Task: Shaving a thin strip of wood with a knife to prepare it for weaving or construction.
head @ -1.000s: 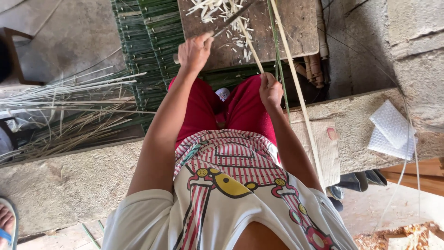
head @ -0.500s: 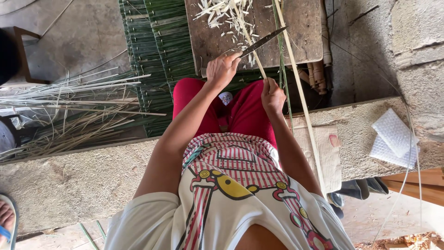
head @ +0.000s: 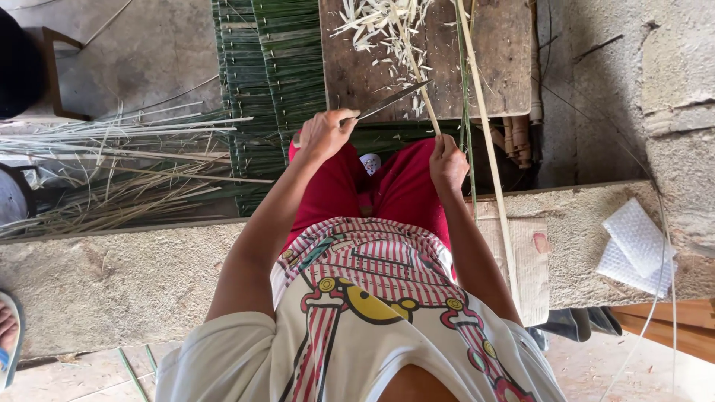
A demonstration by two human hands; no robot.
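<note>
Your left hand [head: 325, 132] is stretched forward from a nearly straight arm, fingers wrapped tight around the handle of a knife [head: 391, 100] whose blade angles up to the right. Your right hand [head: 447, 162] sits over your red-clad knee, fingers pinched on a thin pale strip [head: 417, 82] that runs up under the blade. Both meet above a worn wooden surface [head: 499, 67] littered with pale shavings [head: 372, 22]. Green slats [head: 261, 74] lie to the left, loose reeds [head: 112, 171] on the concrete floor.
</note>
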